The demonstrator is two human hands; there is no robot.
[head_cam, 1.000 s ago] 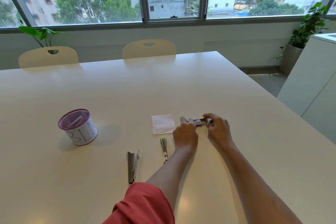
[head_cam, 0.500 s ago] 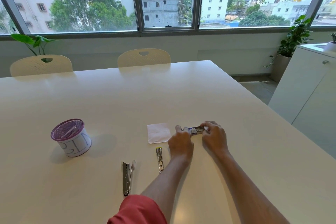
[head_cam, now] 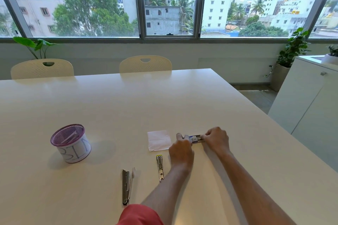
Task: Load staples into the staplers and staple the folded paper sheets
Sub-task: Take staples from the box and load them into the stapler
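My left hand [head_cam: 181, 150] and my right hand [head_cam: 216, 139] both grip a small stapler [head_cam: 196, 139] lying on the white table [head_cam: 128, 107]; only its blue and metal middle shows between the fingers. A folded white paper sheet [head_cam: 158, 140] lies just left of my left hand. A small metal stapler [head_cam: 160, 168] with a yellow tip rests nearer to me, below the paper. Left of it, a larger metal stapler [head_cam: 126, 186] lies hinged open.
A purple mesh cup [head_cam: 70, 143] wrapped in paper marked "BIN" stands at the left with paper inside. Two cream chairs [head_cam: 145, 64] sit at the far edge. A white cabinet [head_cam: 309, 104] stands beyond the table's right edge.
The camera has tilted up, so everything sits lower in view. Both hands stay on the small stapler in the same spot, with only slight finger shifts.
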